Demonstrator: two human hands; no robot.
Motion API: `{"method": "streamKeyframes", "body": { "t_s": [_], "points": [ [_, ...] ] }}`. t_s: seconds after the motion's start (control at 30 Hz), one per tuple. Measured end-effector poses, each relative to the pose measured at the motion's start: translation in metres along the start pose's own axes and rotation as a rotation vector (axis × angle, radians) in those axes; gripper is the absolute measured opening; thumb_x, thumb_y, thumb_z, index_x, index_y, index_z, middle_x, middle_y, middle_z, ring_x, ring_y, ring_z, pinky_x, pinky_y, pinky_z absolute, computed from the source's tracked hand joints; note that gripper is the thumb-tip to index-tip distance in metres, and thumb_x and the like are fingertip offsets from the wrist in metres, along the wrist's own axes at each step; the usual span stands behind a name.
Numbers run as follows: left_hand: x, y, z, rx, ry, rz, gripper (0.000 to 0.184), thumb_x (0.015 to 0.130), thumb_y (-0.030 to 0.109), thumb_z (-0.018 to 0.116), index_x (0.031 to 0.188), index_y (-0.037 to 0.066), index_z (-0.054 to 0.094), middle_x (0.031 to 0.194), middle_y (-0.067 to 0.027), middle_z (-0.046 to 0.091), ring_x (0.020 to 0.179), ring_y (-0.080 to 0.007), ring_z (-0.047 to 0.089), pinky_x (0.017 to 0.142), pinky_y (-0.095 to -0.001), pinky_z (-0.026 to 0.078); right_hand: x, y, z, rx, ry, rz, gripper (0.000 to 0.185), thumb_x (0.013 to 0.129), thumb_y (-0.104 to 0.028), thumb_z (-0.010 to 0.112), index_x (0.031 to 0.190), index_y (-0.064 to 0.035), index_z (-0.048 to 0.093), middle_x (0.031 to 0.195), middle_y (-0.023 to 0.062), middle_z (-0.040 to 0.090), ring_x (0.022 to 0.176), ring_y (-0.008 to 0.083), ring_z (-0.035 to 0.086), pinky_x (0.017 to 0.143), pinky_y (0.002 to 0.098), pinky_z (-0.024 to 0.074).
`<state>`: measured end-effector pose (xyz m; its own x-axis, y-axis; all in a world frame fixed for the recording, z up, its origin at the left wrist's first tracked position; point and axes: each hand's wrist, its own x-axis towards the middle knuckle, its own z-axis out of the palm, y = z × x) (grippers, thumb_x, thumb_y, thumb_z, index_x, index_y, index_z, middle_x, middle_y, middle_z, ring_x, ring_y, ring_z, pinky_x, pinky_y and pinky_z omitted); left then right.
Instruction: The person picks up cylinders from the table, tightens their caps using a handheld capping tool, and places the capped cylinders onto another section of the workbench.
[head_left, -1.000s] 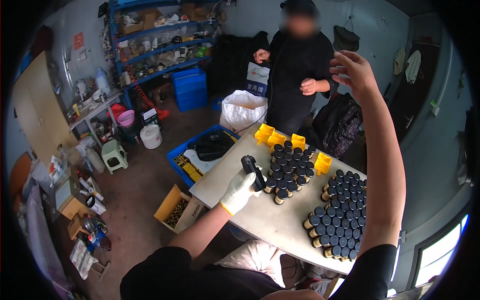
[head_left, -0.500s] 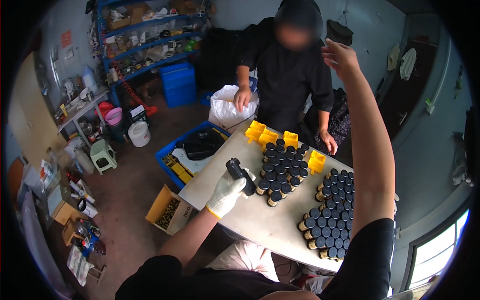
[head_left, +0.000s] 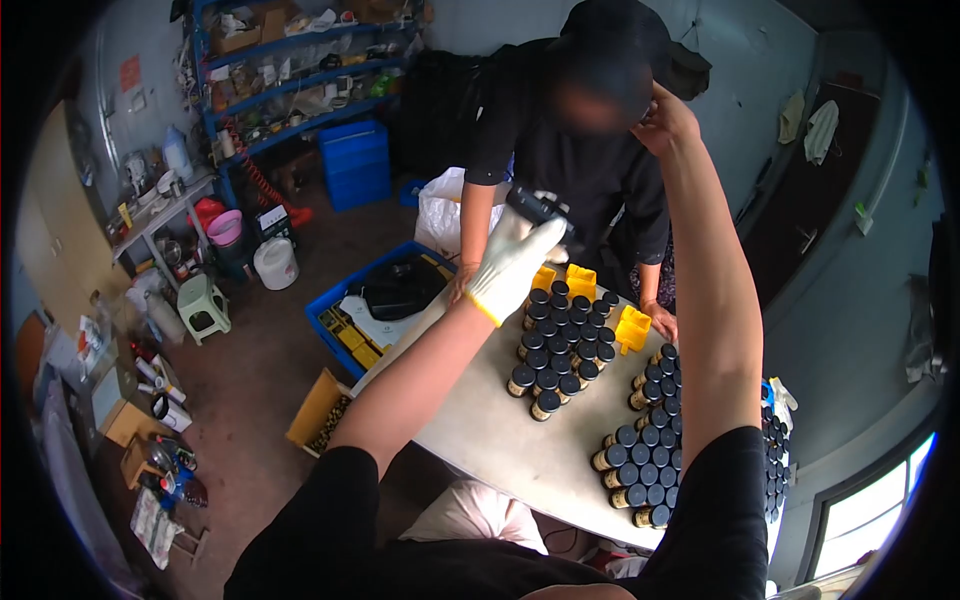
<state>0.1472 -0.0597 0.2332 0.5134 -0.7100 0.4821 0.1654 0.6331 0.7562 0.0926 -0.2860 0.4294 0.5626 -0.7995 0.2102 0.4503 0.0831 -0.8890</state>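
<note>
My left hand (head_left: 510, 262), in a white glove with a yellow cuff, grips a black handheld device (head_left: 538, 208) in the air above the far part of the table. The device is tilted, and its exact kind does not show. My bare right hand (head_left: 668, 122) is raised high on the right, its fingers loosely bent and partly apart, with nothing visible in them. In this view it overlaps the other person's head. Below the hands, black-lidded jars (head_left: 562, 345) stand grouped on the table (head_left: 470, 420). A second group of jars (head_left: 650, 455) is partly behind my right forearm.
Across the table another person (head_left: 590, 170) leans forward, both hands at its edge. Yellow plastic pieces (head_left: 632, 328) lie by the jars. A blue crate (head_left: 335, 325) and a cardboard box (head_left: 312, 410) sit on the floor at left; a white sack (head_left: 438, 215) stands behind.
My left hand has lifted the black device up and away from me. My right hand has dropped slightly, its fingers more bent. The other person has leaned forward, moving both hands to the table.
</note>
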Motion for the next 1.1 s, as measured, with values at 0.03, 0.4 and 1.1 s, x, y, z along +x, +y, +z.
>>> {"method": "streamKeyframes", "body": {
  "t_s": [0.03, 0.4, 1.1],
  "points": [
    [0.014, -0.001, 0.005, -0.001, 0.002, -0.001, 0.029, 0.091, 0.013, 0.067, 0.115, 0.004, 0.053, 0.098, -0.0023, 0.06, 0.072, -0.0101, 0.064, 0.064, -0.022, 0.053, -0.007, 0.0, 0.001, 0.039, 0.006, -0.01, 0.03, 0.094, -0.031, 0.072, 0.103, -0.0062, 0.057, 0.09, 0.0047, 0.062, 0.084, 0.0189, 0.062, 0.072, 0.0326, 0.0502],
    [0.087, 0.041, 0.056, -0.283, -0.113, 0.133, 0.035, 0.092, 0.015, 0.074, 0.121, 0.006, 0.056, 0.097, -0.0037, 0.066, 0.073, -0.0116, 0.065, 0.062, -0.0225, 0.054, -0.055, 0.008, 0.004, 0.064, -0.013, -0.056, 0.024, 0.093, -0.022, 0.073, 0.099, -0.0007, 0.063, 0.083, 0.0067, 0.065, 0.075, 0.0188, 0.065, 0.072, 0.0374, 0.0535],
    [0.089, 0.072, 0.056, -0.129, -0.31, 0.203, 0.031, 0.098, 0.027, 0.067, 0.108, 0.001, 0.054, 0.097, -0.0148, 0.066, 0.085, -0.0206, 0.07, 0.081, -0.032, 0.059, -0.123, -0.015, 0.003, -0.338, -0.095, -0.157, 0.052, 0.084, -0.023, 0.084, 0.114, 0.009, 0.055, 0.083, 0.0074, 0.063, 0.072, 0.0144, 0.063, 0.067, 0.0296, 0.0589]
  ]
}}
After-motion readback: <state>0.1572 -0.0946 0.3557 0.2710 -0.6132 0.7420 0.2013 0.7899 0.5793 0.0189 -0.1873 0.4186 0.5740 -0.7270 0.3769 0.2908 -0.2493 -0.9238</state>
